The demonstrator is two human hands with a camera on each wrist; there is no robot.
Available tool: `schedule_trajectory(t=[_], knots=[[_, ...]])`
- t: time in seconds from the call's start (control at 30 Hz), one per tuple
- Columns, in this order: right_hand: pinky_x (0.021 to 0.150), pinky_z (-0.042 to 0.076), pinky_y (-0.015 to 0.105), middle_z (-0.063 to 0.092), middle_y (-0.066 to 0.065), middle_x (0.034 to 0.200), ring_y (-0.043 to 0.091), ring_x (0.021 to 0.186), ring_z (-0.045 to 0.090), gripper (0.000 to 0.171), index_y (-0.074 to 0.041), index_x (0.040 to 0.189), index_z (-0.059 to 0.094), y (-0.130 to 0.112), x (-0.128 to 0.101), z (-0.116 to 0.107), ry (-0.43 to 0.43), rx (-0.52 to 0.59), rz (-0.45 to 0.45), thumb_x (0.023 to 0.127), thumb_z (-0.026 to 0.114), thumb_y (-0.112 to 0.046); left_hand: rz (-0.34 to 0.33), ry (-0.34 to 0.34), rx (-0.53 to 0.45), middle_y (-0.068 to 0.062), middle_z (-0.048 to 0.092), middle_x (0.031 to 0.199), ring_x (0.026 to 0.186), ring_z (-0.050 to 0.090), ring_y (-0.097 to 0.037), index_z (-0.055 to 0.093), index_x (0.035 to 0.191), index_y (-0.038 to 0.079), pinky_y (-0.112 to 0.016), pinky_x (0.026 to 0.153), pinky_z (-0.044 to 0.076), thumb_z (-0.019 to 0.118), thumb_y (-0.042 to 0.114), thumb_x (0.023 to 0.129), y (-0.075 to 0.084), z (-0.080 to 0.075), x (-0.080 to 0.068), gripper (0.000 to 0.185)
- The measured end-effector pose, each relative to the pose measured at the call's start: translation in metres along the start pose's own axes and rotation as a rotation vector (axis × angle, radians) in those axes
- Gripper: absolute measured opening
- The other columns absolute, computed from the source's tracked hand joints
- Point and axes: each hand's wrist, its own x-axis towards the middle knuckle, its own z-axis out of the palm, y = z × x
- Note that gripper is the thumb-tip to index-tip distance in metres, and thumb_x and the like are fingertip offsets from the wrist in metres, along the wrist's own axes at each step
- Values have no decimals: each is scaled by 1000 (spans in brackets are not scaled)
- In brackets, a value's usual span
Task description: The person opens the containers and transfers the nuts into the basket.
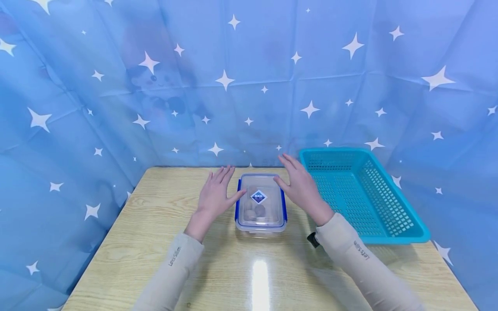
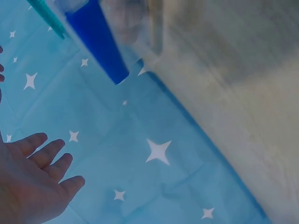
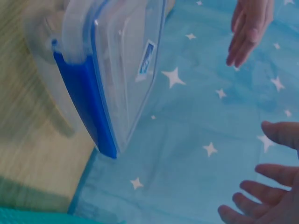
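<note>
A clear plastic food container [image 1: 260,216] with a blue-edged lid and blue side clips stands on the table, a diamond-shaped label on its lid. Some round brownish things [image 1: 259,210] show dimly through the lid; their kind is unclear. My left hand [image 1: 216,194] hovers at the container's left, fingers spread and the thumb reaching toward the lid's edge. On the other side my right hand [image 1: 301,185] is held up with fingers extended, between the container and a basket. Both wrist views show the palms holding nothing, apart from the blue clips [image 2: 98,42].
A turquoise plastic basket [image 1: 400,198] with perforated walls sits at the right of the wooden table [image 1: 155,242]. Behind the table hangs a blue curtain [image 1: 249,103] with white stars. Something small and black [image 1: 313,239] shows beside the right cuff.
</note>
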Motion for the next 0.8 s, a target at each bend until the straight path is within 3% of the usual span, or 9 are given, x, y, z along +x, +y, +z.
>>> schedule_trajectory(t=[0.53,0.8], knots=[[117,37,59,39,18,158,40,145,38,65,-6,151,41,-5,-21,37,-68,64,115,97,66,-32,47,-52,-138,-7,32,164,153,27,-26,32,157,14,-46,128,18,56,61,93,-7,29,-24,83],[117,37,60,41,19,156,40,143,40,63,-3,149,44,1,-27,50,-43,106,123,96,67,-30,45,-169,-285,-4,19,168,154,23,-31,24,159,17,-57,120,33,66,60,88,-12,39,-31,93]])
